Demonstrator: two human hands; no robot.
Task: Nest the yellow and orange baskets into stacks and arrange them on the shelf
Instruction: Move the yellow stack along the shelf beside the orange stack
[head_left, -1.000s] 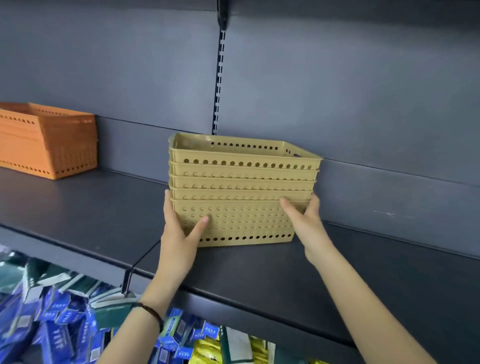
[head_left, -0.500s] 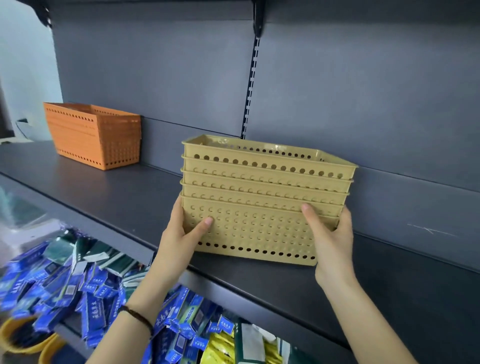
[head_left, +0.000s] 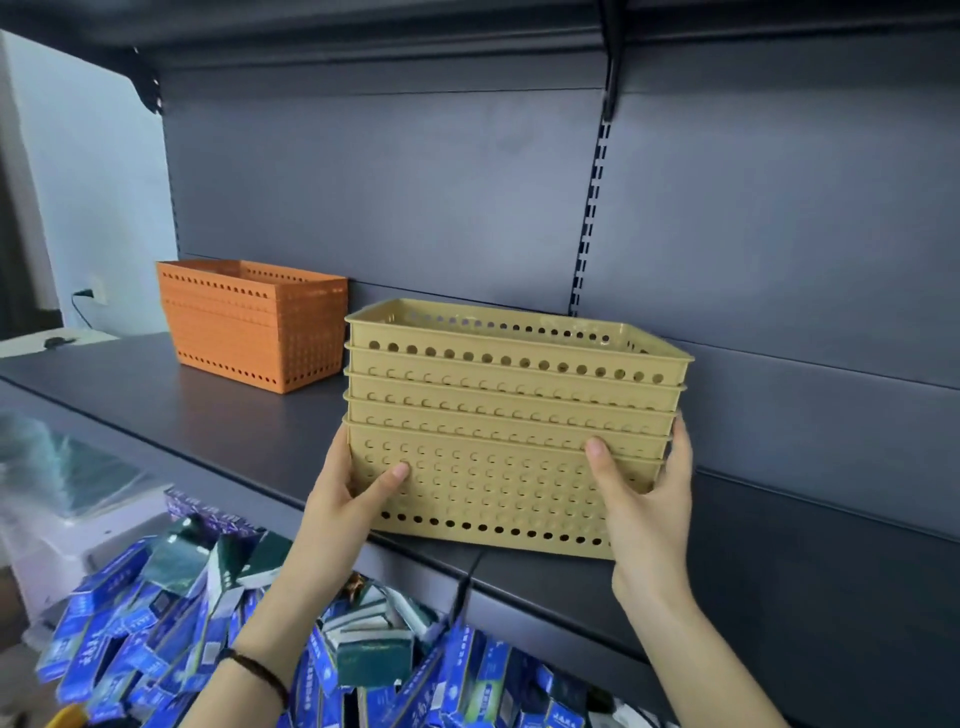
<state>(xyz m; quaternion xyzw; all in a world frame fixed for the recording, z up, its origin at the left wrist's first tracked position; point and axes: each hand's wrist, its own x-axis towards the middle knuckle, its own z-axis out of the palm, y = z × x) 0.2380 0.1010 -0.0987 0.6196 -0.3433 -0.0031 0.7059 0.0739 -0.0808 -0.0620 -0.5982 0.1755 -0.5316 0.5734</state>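
Yellow basket stack (head_left: 511, 426): five nested, on dark shelf (head_left: 218, 415), near front edge. Left hand (head_left: 345, 501) grips left end, thumb on front wall, fingers hidden behind. Right hand (head_left: 647, 512) grips right end, thumb on front, fingers wrapped round side. Orange basket stack (head_left: 254, 322) sits to left, farther back, apart from yellow. Blue boxes (head_left: 156, 623) piled below shelf.
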